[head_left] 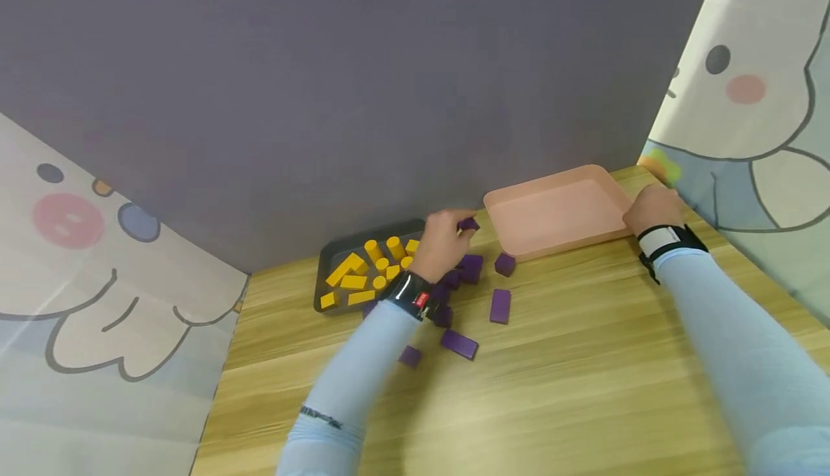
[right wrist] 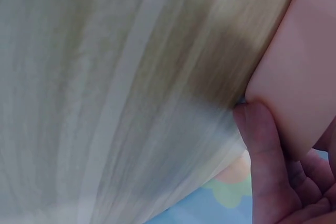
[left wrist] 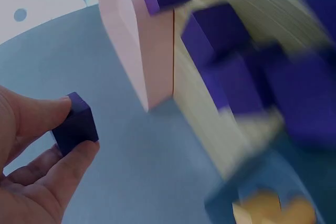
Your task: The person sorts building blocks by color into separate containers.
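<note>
1. Pinched between the thumb and fingers of the left hand (head_left: 444,242) is a purple block (left wrist: 75,124), which is held in the air between the dark tray (head_left: 337,250) and the pink tray (head_left: 558,209).
2. At the right corner of the pink tray, the right hand (head_left: 655,209) is seen with its fingers curled around the rim; in the right wrist view a thumb (right wrist: 260,145) is pressed against the tray's side.
3. Other purple blocks (head_left: 499,305) are scattered on the wooden table (head_left: 583,389), under and beside the left wrist.
4. Yellow blocks (head_left: 376,263) are gathered in the dark tray, left of the left hand.
5. Both forearms are covered by light blue sleeves (head_left: 733,332).
</note>
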The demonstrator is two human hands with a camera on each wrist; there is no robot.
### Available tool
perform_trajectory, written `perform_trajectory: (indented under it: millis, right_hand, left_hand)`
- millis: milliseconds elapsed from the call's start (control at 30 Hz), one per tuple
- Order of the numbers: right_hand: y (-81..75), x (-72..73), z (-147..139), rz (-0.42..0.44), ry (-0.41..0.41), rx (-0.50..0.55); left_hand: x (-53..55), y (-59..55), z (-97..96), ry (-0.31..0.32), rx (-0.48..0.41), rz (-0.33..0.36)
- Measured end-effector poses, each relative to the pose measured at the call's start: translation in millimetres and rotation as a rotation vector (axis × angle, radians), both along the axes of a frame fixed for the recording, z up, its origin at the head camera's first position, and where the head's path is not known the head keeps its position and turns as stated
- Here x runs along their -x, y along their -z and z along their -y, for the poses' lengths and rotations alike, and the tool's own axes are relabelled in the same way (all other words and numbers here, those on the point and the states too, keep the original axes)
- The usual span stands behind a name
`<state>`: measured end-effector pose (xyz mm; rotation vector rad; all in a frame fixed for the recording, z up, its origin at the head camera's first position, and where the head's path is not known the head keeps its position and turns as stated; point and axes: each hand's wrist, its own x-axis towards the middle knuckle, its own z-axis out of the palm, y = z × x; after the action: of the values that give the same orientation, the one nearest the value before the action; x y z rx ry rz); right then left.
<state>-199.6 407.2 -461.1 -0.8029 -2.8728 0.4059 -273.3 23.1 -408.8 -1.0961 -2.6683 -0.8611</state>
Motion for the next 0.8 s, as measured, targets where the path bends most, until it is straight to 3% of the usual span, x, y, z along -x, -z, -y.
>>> perform_trajectory:
  millis: [167,300,433,600,800]
  right_hand:
    - [0.1,0.1,4,-0.004,0.006,-0.006]
    - [-0.6,1.4,9,-0.01,-0.003,-0.002]
    - [-0.9,0.9,13,-0.026,0.002,0.015]
    - [-0.9,2.8,16,-0.025,-0.01,0.01]
    - [-1.5,5.7,17,-0.02,-0.005,-0.002]
  left_hand:
    - [7.6,14.4,-44.9,-0.004,0.026,0.019]
    - [10.2,26.1,-64.5,-0.046,0.038,0.085]
    - [12.1,40.1,-73.0,-0.075,0.031,0.131]
    - [16.5,54.6,-76.9,-0.07,0.082,0.063]
    - [17.1,57.9,-81.4,-0.048,0.106,0.036]
